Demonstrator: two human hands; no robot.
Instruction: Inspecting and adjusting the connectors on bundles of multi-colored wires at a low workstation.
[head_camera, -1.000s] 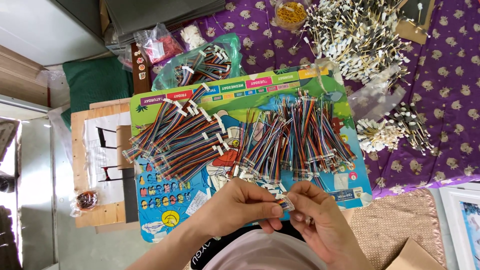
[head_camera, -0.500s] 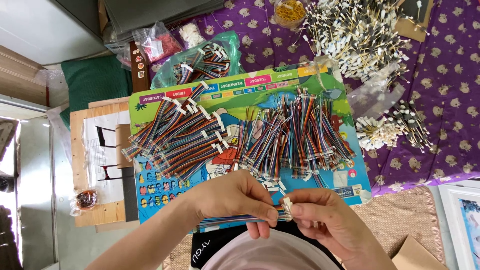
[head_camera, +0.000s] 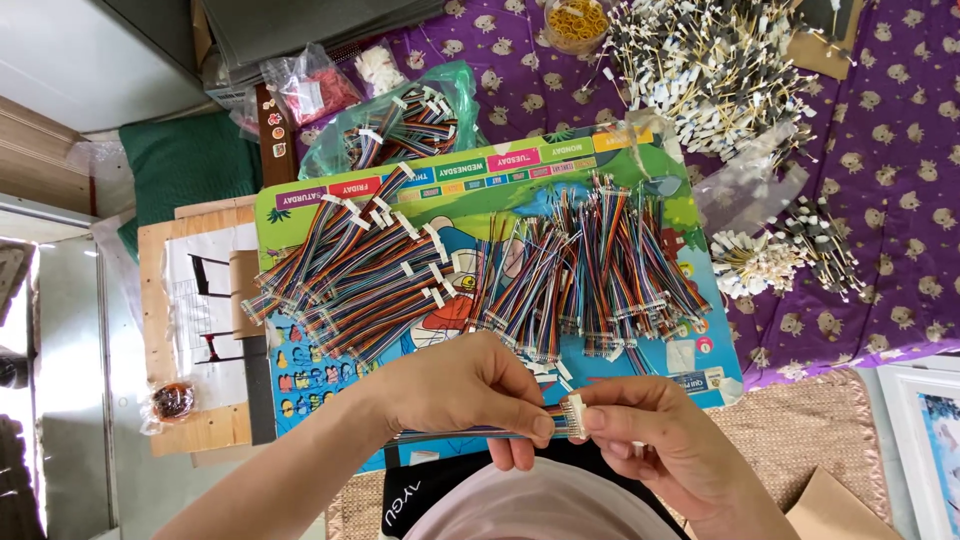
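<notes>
My left hand (head_camera: 455, 388) pinches a thin multicoloured ribbon cable (head_camera: 470, 433) that runs leftward under my fingers. The white connector (head_camera: 574, 414) at the cable's end is pinched by my right hand (head_camera: 660, 440), fingertips of both hands nearly touching. Both hands hover over the near edge of a colourful cartoon board (head_camera: 310, 195). On the board lie a pile of taped ribbon cable bundles (head_camera: 360, 275) at left and a spread of loose cables with connectors (head_camera: 600, 270) at right.
A green bag of more cable bundles (head_camera: 405, 120) lies beyond the board. White-tipped wire heaps (head_camera: 700, 65) and smaller ones (head_camera: 790, 255) rest on the purple cloth (head_camera: 900, 150). A cup of yellow rubber bands (head_camera: 577, 20) stands at the top. A wooden board (head_camera: 190, 330) lies left.
My hands have drawn apart slightly and lowered, stretching the cable horizontally between them; the connector now shows between my fingertips. The view has shifted a little.
</notes>
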